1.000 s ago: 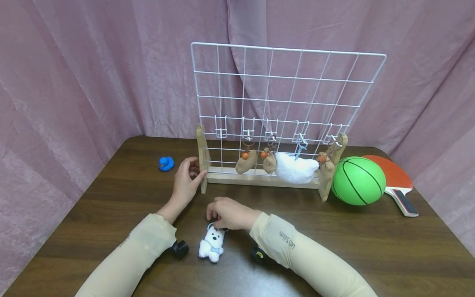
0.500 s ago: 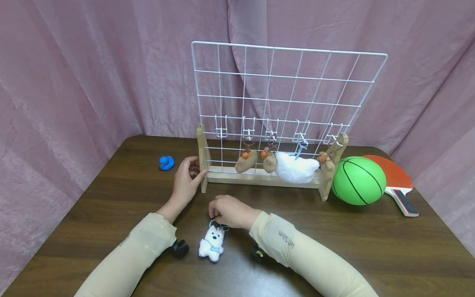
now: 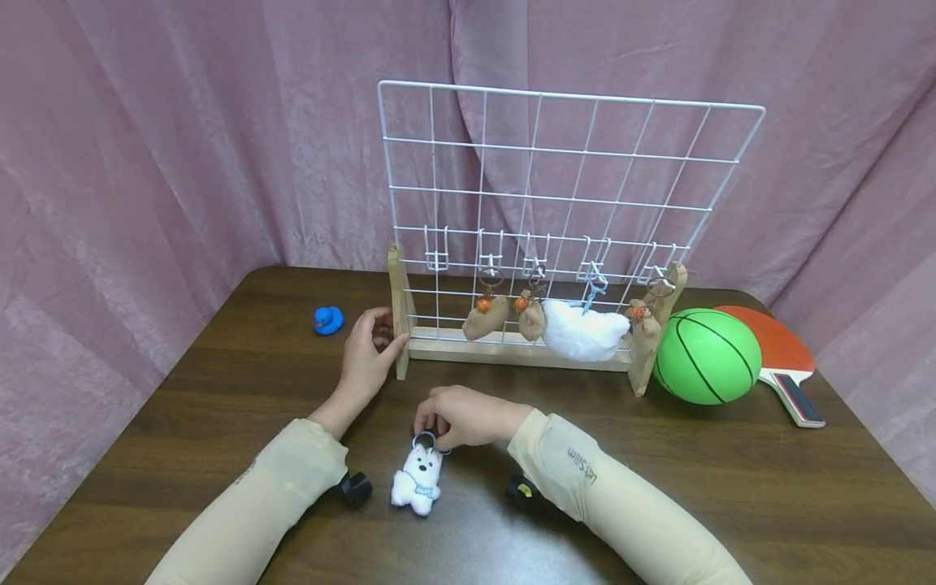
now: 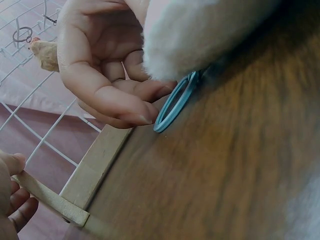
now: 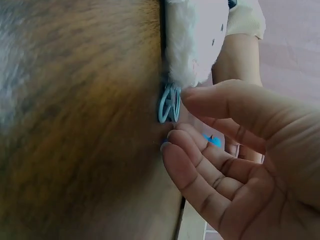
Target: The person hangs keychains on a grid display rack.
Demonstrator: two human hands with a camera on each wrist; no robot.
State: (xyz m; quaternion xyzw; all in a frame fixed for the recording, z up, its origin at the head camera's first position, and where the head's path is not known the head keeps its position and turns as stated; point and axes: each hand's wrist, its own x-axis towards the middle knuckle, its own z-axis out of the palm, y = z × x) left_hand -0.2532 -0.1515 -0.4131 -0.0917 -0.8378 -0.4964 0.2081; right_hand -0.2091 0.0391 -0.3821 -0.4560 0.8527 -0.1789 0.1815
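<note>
On the table lies a white plush dog keychain (image 3: 418, 479), face up, its blue ring (image 5: 170, 104) toward the rack. My right hand (image 3: 468, 416) is at that ring with thumb and fingers parted around it; in the right wrist view the fingertips sit right at the ring's end. The left wrist view shows the ring (image 4: 176, 106) beside the right fingertips. My left hand (image 3: 368, 349) grips the left wooden upright (image 3: 400, 313) of the white wire grid rack (image 3: 541, 195), thumb in front and fingers on the outer side.
Brown plush keychains (image 3: 486, 317) and a white plush one (image 3: 583, 331) hang from hooks on the grid; the leftmost hook (image 3: 436, 258) is bare. A green ball (image 3: 708, 356) and a red table tennis paddle (image 3: 775, 341) lie right. A blue rubber duck (image 3: 327, 321) sits left.
My right hand has shifted slightly right and its thumb and fingers have parted, so the ring shows more. The left hand stays on the upright, and the dog keychain has hardly moved.
</note>
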